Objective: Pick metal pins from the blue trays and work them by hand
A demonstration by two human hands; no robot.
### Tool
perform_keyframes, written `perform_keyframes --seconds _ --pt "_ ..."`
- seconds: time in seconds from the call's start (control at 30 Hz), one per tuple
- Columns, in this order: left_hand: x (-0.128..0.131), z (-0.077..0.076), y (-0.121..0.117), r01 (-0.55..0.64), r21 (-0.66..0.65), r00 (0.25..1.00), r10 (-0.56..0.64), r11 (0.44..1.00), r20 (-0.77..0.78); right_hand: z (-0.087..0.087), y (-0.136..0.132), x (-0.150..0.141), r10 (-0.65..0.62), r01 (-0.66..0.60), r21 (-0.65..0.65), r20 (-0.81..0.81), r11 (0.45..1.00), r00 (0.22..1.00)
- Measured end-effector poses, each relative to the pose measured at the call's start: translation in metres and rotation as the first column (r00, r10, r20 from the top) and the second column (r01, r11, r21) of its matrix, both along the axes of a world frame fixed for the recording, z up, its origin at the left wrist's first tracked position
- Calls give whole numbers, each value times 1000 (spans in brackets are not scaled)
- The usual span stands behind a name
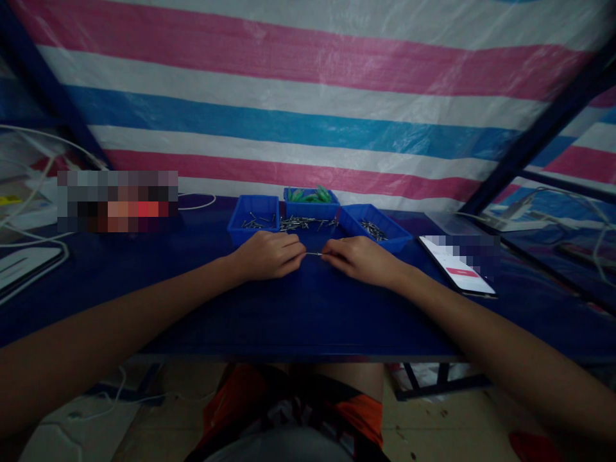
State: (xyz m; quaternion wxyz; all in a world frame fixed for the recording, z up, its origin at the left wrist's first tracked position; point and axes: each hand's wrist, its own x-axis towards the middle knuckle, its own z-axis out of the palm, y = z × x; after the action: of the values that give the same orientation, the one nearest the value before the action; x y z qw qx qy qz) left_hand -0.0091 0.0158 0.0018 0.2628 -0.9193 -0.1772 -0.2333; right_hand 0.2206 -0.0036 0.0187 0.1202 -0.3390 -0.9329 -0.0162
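My left hand (270, 255) and my right hand (359, 258) face each other above the blue table (298, 314), fingers pinched. Between their fingertips stretches a thin metal pin (312, 254), one end in each hand; its ends are hidden by the fingers. Just behind the hands lies a loose heap of small metal pins (297, 223). To its left stands a blue bin (235, 221) with a few thin metal pieces inside. A second blue bin (397, 241), on the right, holds more metal pieces. Green pieces (315, 195) fill the blue bin (312, 209) at the back.
A lit phone (457, 266) lies right of my right hand. At the left edge rests a white-cased device (29, 266) with white cables. Behind the table hangs a striped plastic sheet (298, 90), framed by dark blue posts (534, 128).
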Motion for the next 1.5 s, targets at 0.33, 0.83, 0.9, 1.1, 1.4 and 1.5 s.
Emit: perform_keyframes --seconds 0.33,0.83,0.9,1.1,1.4,1.5 --pt "0 3 -2 132 90 991 -131 987 -22 -4 -3 -4 69 -67 -78 24 995 997" --pt "0 -4 3 -13 -46 998 11 999 -60 0 -7 -2 81 -63 145 -122 987 989" --pt "0 -4 3 -1 -51 998 -3 999 -67 0 -10 -4 115 -91 172 -131 981 985" --pt "0 -4 3 -3 -64 997 -2 998 -80 2 -11 -4 63 -49 147 -96 988 993" --pt "0 -4 3 -80 -93 995 74 992 -65 1 -3 -1 -72 74 49 -42 996 997" --pt "1 -4 2 -88 -81 994 83 993 -68 0 -1 0 -85 85 22 -9 996 996"
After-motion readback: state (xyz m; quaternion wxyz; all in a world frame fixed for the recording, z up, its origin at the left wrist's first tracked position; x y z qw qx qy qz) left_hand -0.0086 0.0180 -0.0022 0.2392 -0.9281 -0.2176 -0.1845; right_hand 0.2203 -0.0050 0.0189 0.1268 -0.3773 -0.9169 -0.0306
